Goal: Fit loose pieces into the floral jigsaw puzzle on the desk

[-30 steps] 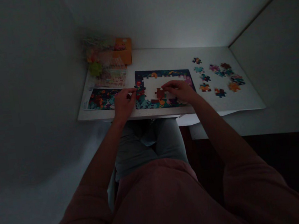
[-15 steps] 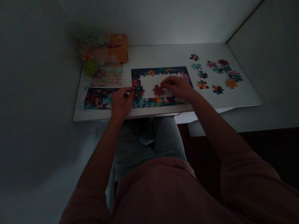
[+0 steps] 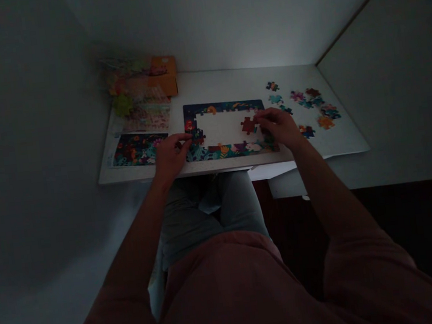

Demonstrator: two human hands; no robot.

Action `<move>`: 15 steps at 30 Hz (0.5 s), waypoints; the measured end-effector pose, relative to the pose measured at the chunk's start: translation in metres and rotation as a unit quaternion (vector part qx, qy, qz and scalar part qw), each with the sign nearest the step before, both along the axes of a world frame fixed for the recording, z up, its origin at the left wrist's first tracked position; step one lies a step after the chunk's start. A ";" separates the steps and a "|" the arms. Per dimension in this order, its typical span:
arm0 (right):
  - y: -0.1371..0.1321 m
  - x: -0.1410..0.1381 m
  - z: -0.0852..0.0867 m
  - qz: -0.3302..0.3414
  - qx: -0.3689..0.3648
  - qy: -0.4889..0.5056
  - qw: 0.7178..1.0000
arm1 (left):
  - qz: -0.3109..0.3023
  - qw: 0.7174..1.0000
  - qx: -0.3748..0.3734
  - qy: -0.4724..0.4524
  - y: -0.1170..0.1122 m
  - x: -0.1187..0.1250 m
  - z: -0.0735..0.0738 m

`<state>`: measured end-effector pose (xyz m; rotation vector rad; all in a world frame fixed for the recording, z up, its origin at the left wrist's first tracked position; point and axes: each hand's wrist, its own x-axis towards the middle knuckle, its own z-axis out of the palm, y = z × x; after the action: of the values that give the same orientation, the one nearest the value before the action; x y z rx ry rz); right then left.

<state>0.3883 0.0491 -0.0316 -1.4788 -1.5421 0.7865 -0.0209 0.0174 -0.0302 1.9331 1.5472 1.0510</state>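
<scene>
**Item 1: red puzzle piece** (image 3: 247, 125). It sits over the right part of the bare white middle of the jigsaw frame (image 3: 221, 107), close to the frame's right border. It is pinched at its right side by the fingertips of the right hand (image 3: 280, 126), which is closed on it. The piece is held about flat, face up, just above or on the board; the dim light does not show which.
- Handling, as judged: thin card, very light, stiff enough to keep its shape, though the tabs would bend if forced. It is best taken by the edges between thumb and forefinger, leaving the tabs free.
- Orientation: roughly as wide as it is long, so no clear long axis. A knob seems to point left, toward the open middle.

**Item 2: left hand** (image 3: 168, 154). It is at the frame's left border with its fingertips on a dark piece (image 3: 197, 135) there. Whether it pinches or only presses cannot be told.

**Item 3: jigsaw frame.** The border is assembled and the centre is open. Its long axis runs along the table's (image 3: 222, 83) front edge, and it lies close to that edge.

**Item 4: loose pieces** (image 3: 325, 122). They are scattered toward the table's right edge, apart from the frame.

**Item 5: picture sheet** (image 3: 138, 149). It lies flat at the front left, just beside the frame.

**Item 6: orange box** (image 3: 165, 74). It stands at the far left corner, with a clear packet (image 3: 144, 113) in front of it.
</scene>
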 end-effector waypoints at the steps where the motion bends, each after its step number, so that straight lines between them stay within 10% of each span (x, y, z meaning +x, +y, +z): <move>1: -0.003 0.009 -0.001 -0.007 0.000 0.003 1.000 | -0.001 1.000 0.004 -0.001 0.000 0.000 -0.001; 15: -0.035 0.048 -0.015 -0.046 0.041 -0.067 0.996 | -0.031 0.998 0.024 0.041 0.003 -0.004 -0.007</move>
<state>0.4368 0.0140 -0.0463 -1.5570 -1.5724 0.5742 -0.0245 0.0205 -0.0377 2.0680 1.5083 1.0034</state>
